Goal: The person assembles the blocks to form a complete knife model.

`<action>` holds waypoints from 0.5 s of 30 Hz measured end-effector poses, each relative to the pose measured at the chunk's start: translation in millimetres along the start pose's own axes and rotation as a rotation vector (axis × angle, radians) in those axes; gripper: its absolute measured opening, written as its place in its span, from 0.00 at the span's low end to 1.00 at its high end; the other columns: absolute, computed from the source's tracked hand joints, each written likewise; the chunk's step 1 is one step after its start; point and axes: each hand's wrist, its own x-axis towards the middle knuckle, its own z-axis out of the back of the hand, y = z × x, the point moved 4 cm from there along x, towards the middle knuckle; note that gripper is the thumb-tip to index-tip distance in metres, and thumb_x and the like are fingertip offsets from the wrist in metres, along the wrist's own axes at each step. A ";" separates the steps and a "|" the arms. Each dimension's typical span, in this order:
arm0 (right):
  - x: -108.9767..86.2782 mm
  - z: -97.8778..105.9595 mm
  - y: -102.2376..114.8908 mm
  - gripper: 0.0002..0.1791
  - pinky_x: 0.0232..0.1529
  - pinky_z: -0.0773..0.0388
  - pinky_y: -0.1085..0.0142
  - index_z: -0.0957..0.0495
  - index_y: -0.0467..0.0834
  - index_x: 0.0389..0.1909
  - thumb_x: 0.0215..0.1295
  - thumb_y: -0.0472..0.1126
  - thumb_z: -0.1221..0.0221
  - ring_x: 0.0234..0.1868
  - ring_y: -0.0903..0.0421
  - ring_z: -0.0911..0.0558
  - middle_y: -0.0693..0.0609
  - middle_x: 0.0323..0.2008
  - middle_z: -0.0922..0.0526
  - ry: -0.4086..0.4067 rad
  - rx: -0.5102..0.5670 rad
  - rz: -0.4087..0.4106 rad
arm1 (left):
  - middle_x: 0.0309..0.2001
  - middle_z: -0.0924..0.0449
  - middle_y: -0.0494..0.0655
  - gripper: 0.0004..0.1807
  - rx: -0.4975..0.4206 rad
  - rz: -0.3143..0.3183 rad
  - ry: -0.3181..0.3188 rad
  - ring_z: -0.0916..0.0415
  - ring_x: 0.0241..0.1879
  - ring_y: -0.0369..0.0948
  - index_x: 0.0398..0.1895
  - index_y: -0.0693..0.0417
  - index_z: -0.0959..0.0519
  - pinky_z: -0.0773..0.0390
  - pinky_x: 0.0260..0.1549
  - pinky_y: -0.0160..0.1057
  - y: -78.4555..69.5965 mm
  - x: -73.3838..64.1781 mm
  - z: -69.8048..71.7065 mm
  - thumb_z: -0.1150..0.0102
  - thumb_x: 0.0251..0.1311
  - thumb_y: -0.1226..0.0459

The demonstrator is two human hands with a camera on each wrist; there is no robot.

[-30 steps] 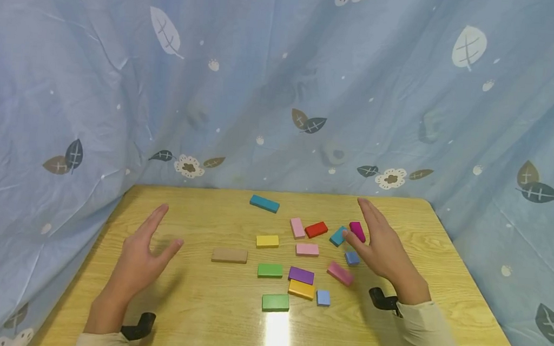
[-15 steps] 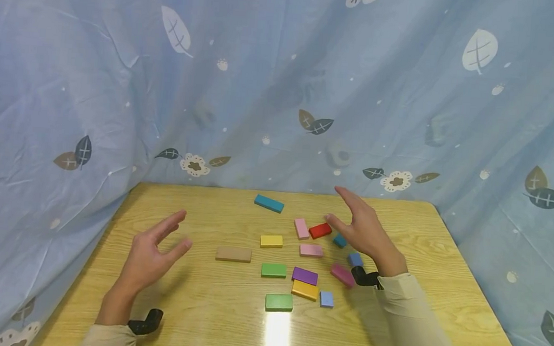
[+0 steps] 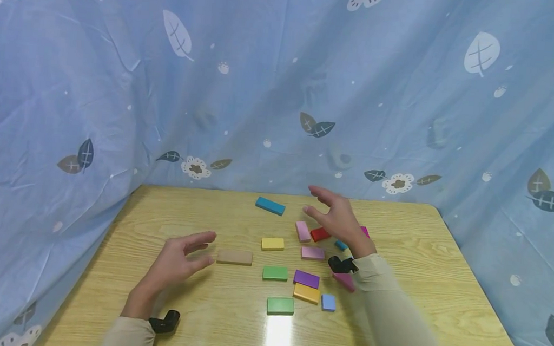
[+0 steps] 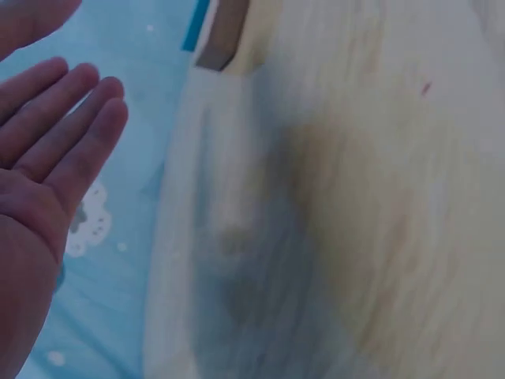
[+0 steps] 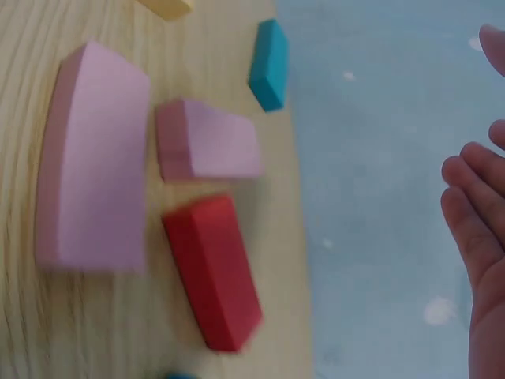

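Observation:
My left hand (image 3: pixel 177 260) hovers just left of a tan wooden block (image 3: pixel 234 257), fingers loosely extended, holding nothing. The left wrist view shows that palm beside the end of a brown block (image 4: pixel 223 35). Over the back right of the table, my right hand (image 3: pixel 334 215) is raised with thumb and fingers apart and nothing between them. Below it lie a red block (image 3: pixel 320 234) and a pink block (image 3: pixel 302 232). Left of its fingertips lies a long blue block (image 3: pixel 270 205). In the right wrist view, the red block (image 5: pixel 213 272) and teal-blue block (image 5: pixel 270 63) are seen close up.
Loose blocks lie mid-table: yellow (image 3: pixel 272 244), pink (image 3: pixel 312 253), green (image 3: pixel 275 273), purple (image 3: pixel 306 279), orange (image 3: pixel 306 293), another green (image 3: pixel 280 306), and small blue (image 3: pixel 328 302). The right forearm partly covers others. A blue patterned curtain (image 3: pixel 264 85) stands behind the wooden table (image 3: pixel 216 320).
My right hand has moved left, from beside the magenta block to above the red and pink ones. The left hand has moved right and nearer the tan block. The blocks have not moved.

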 end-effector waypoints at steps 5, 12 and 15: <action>13.5 -22.7 -6.2 0.31 0.76 0.22 0.44 0.23 0.39 0.75 0.75 0.42 0.29 0.72 0.36 0.19 0.38 0.71 0.18 -0.006 0.150 -0.031 | 0.68 0.16 0.59 0.32 0.020 0.031 0.049 0.16 0.66 0.60 0.73 0.59 0.20 0.14 0.64 0.55 4.5 4.8 -12.2 0.23 0.66 0.67; 28.2 -53.6 -14.0 0.29 0.74 0.19 0.47 0.22 0.34 0.72 0.74 0.35 0.30 0.70 0.36 0.17 0.33 0.69 0.18 0.008 0.238 -0.026 | 0.66 0.14 0.56 0.29 0.052 0.049 0.094 0.14 0.64 0.54 0.71 0.60 0.18 0.14 0.66 0.49 7.8 10.7 -26.3 0.25 0.66 0.70; 31.8 -65.7 -17.5 0.29 0.74 0.19 0.46 0.23 0.32 0.73 0.74 0.35 0.30 0.70 0.36 0.17 0.31 0.70 0.19 0.033 0.267 -0.045 | 0.65 0.13 0.55 0.28 0.073 0.060 0.096 0.13 0.63 0.53 0.70 0.59 0.17 0.14 0.65 0.48 8.9 11.3 -29.6 0.25 0.66 0.71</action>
